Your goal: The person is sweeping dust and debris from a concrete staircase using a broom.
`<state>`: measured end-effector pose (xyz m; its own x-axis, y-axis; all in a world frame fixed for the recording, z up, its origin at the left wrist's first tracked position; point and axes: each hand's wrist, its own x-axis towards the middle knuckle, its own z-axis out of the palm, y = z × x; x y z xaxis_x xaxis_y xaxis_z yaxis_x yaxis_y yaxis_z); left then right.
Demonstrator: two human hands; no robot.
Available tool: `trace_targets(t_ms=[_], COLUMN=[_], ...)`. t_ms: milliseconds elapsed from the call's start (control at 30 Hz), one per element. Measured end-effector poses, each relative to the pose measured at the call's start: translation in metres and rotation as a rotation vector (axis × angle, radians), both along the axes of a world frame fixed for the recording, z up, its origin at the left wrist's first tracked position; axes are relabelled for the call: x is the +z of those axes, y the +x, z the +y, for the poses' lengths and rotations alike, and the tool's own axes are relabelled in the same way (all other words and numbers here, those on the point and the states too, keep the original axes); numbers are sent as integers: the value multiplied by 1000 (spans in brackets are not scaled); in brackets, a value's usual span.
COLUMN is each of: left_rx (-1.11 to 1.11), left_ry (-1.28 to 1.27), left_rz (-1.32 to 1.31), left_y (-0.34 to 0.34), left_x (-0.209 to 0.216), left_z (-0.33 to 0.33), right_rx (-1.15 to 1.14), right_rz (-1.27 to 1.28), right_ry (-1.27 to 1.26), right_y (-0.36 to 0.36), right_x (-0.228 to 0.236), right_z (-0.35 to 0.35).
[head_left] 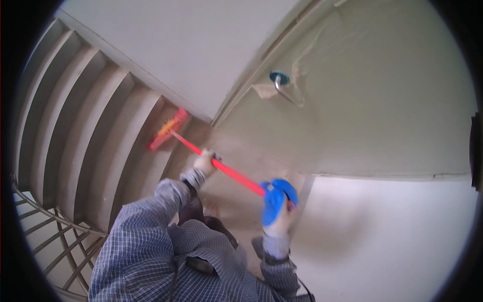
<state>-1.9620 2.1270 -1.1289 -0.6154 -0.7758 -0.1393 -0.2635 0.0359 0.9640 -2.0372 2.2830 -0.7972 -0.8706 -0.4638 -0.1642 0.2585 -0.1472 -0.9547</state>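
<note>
A broom with a bright red handle slants from right to upper left. Its red and orange head is slightly blurred and lies against the stairs. My left hand is closed round the handle not far from the head. At the other end, my right hand is closed by a curved blue thing that surrounds the handle's end. The kind of this blue thing is unclear, and it partly hides the right fingers. Both my arms wear checked sleeves.
Grey steps climb to the left, with a metal railing at lower left. A pale green door with a metal lever handle stands at upper right. White walls flank the landing.
</note>
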Motion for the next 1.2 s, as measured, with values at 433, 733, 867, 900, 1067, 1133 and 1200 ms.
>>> trace_targets(t_ms=[433, 733, 867, 900, 1067, 1133, 1200], left_rx=[-386, -369, -698, -748, -605, -66, 250], left_ry=[-71, 926, 117, -246, -253, 702, 1109], left_rz=[-120, 393, 353, 250, -315, -140, 9], left_y=[-80, -162, -169, -171, -115, -91, -107], left_x=[67, -13, 118, 145, 16, -107, -96], left_z=[3, 224, 195, 185, 152, 172, 230], right_rx=[-111, 96, -320, -108, -91, 108, 150], right_rz=[260, 680, 631, 593, -350, 285, 202], right_ry=[-46, 581, 131, -57, 192, 497, 361], right_y=[-39, -32, -76, -97, -109, -98, -109], right_x=[34, 3, 76, 91, -12, -86, -69], right_z=[-3, 50, 95, 123, 200, 237, 270])
